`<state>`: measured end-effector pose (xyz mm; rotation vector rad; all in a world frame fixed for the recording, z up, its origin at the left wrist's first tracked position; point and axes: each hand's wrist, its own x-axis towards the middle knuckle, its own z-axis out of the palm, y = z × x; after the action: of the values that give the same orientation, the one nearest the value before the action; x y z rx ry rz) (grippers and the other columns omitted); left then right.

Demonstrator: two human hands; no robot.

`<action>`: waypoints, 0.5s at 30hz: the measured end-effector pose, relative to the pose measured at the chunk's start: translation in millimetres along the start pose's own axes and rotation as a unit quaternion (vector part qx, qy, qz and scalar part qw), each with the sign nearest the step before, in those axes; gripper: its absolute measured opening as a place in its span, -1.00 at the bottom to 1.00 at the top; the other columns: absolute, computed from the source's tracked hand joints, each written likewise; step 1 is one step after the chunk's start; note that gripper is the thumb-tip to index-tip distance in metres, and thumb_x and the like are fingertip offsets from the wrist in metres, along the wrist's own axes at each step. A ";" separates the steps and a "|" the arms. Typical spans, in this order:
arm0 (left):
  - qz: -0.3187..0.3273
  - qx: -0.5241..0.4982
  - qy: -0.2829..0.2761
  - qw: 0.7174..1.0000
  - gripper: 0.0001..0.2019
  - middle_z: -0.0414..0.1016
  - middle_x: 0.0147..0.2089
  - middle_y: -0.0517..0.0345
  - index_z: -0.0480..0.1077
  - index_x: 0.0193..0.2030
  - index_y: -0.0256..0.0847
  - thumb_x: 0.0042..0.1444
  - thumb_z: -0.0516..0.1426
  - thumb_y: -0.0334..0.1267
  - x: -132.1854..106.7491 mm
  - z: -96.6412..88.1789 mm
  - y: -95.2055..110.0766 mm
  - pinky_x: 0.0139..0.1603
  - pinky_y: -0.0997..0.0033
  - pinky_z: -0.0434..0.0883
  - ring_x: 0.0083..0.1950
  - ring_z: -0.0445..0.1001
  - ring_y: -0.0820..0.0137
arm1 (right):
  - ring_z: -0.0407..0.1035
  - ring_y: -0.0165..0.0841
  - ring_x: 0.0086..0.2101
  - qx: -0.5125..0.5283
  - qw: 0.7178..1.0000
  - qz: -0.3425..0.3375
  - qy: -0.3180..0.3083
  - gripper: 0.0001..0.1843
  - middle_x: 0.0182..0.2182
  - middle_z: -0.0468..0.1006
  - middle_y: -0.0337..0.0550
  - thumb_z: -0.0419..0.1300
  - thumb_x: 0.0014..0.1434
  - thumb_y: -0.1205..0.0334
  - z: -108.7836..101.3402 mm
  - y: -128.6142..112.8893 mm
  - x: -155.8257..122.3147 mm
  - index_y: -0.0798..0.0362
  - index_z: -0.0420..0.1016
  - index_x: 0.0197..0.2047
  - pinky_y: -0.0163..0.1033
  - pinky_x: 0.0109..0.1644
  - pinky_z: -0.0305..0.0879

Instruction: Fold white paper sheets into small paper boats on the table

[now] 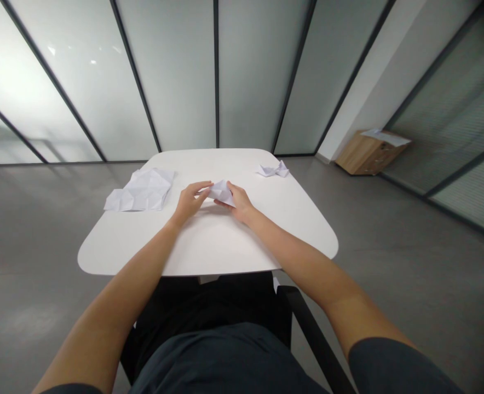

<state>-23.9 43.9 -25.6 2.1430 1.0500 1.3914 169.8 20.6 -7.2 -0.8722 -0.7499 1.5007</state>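
A small piece of folded white paper [220,191] is held between my two hands, just over the middle of the table. My left hand [191,201] pinches its left end between thumb and fingers. On the other side, my right hand [238,203] grips the right end, thumb on top and fingers underneath. The exact shape of the folds is too small to make out.
The white table [209,246] has rounded corners. Creased white paper sheets [143,190] lie at its left edge, and a folded paper piece [274,169] sits at the back right. A wooden cabinet [369,153] stands on the floor to the right, and a black chair armrest [307,328] is beside me.
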 end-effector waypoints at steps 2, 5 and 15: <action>-0.001 0.004 -0.013 1.000 -0.58 0.63 0.23 -0.01 0.61 0.18 -0.08 0.33 0.22 0.08 0.1 -0.5 -1.7 0.15 0.17 0.60 0.23 0.57 0.15 | 0.56 -0.28 -0.21 -0.007 1.000 -0.004 -0.001 -0.79 -0.25 0.68 -0.16 0.25 0.42 0.06 0.9 0.5 -0.2 0.02 0.56 -0.16 -0.10 -0.15 0.70; 0.003 -0.001 -0.032 0.999 -0.56 0.61 0.26 0.00 0.60 0.22 -0.08 0.34 0.21 0.08 -0.3 -1.7 0.2 0.15 0.19 0.59 0.26 0.55 0.15 | 0.56 -0.28 -0.21 -0.010 1.000 -0.015 0.010 -0.79 -0.25 0.67 -0.17 0.26 0.42 0.06 0.6 0.9 0.8 0.01 0.55 -0.17 -0.08 -0.16 0.70; -0.013 -0.014 0.006 1.000 -0.60 0.65 0.21 -0.03 0.66 0.09 -0.11 0.34 0.21 0.09 -0.2 -2.0 6.0 -0.08 0.32 0.61 0.20 0.59 0.15 | 0.54 -0.28 -0.21 -0.009 0.998 -0.055 0.021 -0.73 -0.30 0.63 -0.18 0.34 0.36 0.00 -3.5 4.1 7.4 0.01 0.52 -0.25 -0.13 -0.19 0.71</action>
<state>-23.5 39.7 -20.9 2.0951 1.0525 1.4009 170.4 27.4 -13.3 -0.8587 -0.7690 1.3762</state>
